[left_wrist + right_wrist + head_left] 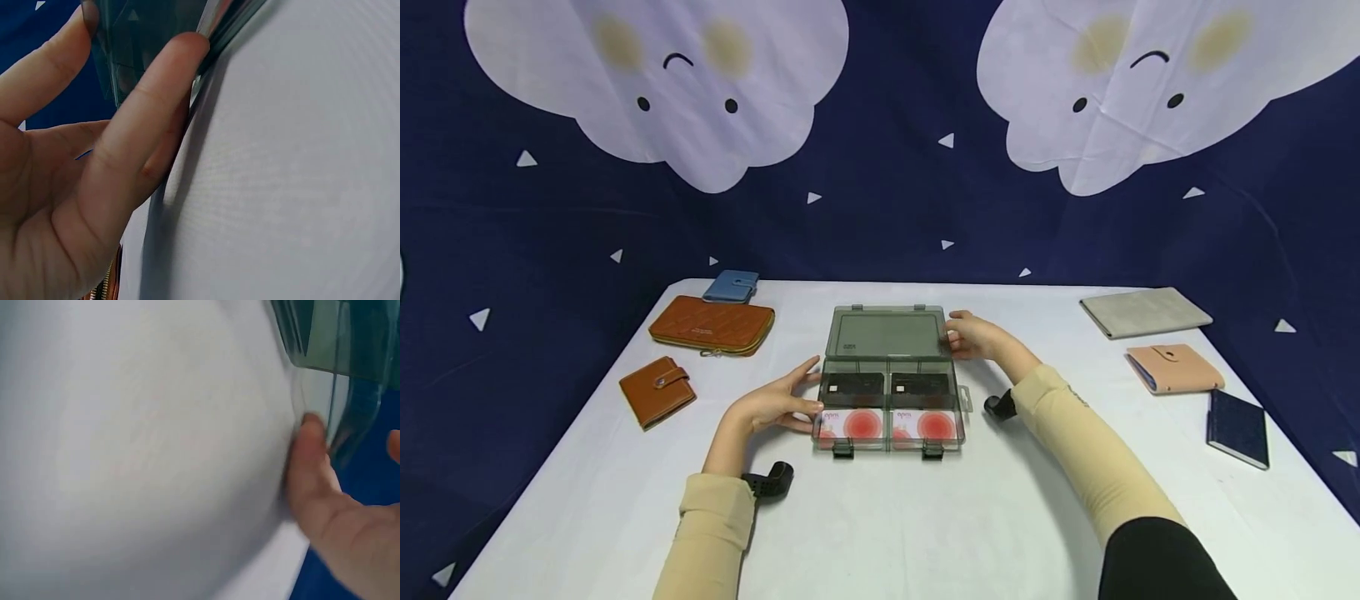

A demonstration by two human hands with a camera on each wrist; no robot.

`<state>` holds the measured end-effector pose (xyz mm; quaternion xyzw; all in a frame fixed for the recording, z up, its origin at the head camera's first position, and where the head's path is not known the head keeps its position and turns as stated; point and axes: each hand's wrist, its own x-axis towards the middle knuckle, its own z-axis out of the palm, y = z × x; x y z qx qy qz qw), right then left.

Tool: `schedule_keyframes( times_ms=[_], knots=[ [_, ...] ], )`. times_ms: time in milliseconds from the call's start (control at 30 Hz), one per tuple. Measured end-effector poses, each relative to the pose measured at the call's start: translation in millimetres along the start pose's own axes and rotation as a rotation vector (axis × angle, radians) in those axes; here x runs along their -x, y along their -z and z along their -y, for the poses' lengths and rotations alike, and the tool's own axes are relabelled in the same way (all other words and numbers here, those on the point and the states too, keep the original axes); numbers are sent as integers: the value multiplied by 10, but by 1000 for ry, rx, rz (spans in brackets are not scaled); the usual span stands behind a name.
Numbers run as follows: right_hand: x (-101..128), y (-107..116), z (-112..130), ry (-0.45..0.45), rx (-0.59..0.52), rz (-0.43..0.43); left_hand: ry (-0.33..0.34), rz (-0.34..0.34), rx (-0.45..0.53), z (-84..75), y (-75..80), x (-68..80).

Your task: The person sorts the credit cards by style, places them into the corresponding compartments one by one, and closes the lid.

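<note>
A translucent grey-green plastic case [887, 364] lies on the table with its lid [887, 333] swung back. Its two compartments each hold a black card [855, 385] behind a white card with a red circle [862, 423]. My left hand [780, 406] is at the case's left side, fingers spread, fingertips touching the wall. In the left wrist view the thumb and fingers [150, 94] reach the case's side. My right hand [977, 336] is by the lid's right edge, its fingers loosely bent; the right wrist view shows a fingertip [310, 434] against the plastic.
At left are a blue wallet [732, 287], a brown zip wallet [713, 325] and a small brown wallet [657, 392]. At right lie a grey wallet [1146, 313], a peach wallet [1176, 369] and a navy notebook-like item [1237, 428]. A dark blue cloth [887, 208] hangs behind the table.
</note>
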<state>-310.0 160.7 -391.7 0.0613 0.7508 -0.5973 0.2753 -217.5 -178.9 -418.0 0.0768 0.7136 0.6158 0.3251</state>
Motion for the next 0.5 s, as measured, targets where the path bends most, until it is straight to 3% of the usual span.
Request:
schedule_keyframes(
  times_ms=[100, 200, 400, 500],
  knots=[
    [-64, 28, 30, -13, -274, 38, 13, -10, 7, -1, -2, -11],
    [-71, 44, 87, 37, -416, 44, 19, -14, 7, -10, -6, -16],
    [98, 18, 228, 309, -412, 33, 27, -30, 5, -20, -11, -9],
    [218, 0, 256, 453, -320, 33, 23, -29, 2, -22, -4, -4]
  ],
)
